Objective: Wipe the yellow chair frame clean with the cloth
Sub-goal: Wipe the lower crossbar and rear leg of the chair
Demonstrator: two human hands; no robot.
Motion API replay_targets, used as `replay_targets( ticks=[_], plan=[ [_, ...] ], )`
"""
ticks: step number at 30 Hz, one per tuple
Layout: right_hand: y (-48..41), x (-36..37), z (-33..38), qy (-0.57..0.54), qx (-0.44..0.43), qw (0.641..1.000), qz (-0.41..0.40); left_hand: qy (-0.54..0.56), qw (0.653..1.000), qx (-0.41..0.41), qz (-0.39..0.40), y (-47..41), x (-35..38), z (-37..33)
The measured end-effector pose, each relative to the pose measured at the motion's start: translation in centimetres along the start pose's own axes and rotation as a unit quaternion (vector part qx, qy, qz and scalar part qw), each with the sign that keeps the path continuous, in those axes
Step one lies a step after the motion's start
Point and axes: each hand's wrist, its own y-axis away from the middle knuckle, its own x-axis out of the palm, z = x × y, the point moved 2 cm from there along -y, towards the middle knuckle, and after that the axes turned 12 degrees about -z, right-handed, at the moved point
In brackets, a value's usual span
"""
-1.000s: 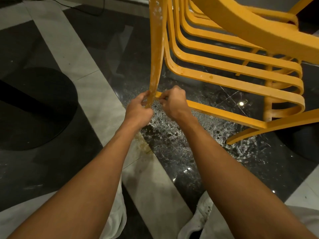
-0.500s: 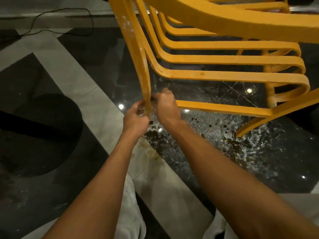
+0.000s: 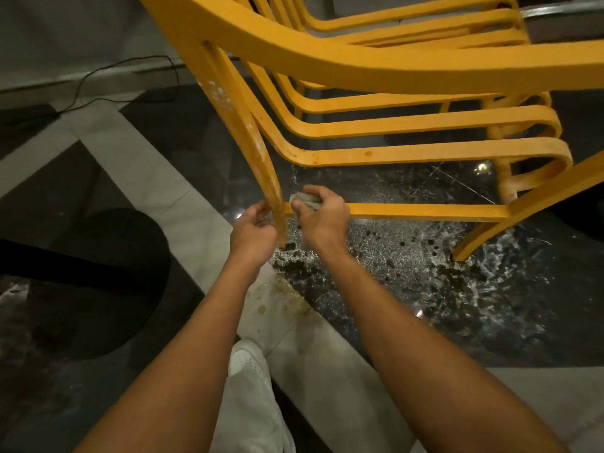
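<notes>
A yellow chair frame (image 3: 376, 70) of curved slats fills the upper half of the view, with whitish smears on its near leg (image 3: 261, 148). My right hand (image 3: 322, 215) grips a bunched grey cloth (image 3: 305, 199) against the lowest rail, right where it joins that leg. My left hand (image 3: 253, 228) curls its fingers against the left side of the same leg, just above the floor. Whether it also pinches part of the cloth is hidden.
The floor is glossy black marble (image 3: 425, 273) with pale stone bands (image 3: 183, 204). A dark round base (image 3: 81, 282) lies at left. A black cable (image 3: 124, 80) runs along the far wall. My white shoe (image 3: 246, 358) stands below my arms, near a yellowish stain (image 3: 277, 295).
The view has tilted up, showing more of the chair's top rail. Both hands stay at the foot of the leg; the cloth now shows under my right fingers.
</notes>
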Motion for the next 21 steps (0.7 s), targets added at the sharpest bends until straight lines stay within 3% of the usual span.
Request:
replay_targets(
  ticks=[9,18,21],
  plan=[
    [0.6,2.8,1.2,0.093,0.002,0.995,0.022,-0.083,0.994,0.036,0.053,-0.4,-2.6,-1.8],
    [1.0,2.3,0.2,-0.085,0.091,0.992,-0.031,-0.031,0.999,-0.011,0.041,0.0,-2.3,-3.2],
    [1.5,3.1,-0.3,-0.068,0.121,0.99,-0.029,-0.031,0.999,-0.005,0.033,0.0,-2.5,-3.5]
  ],
)
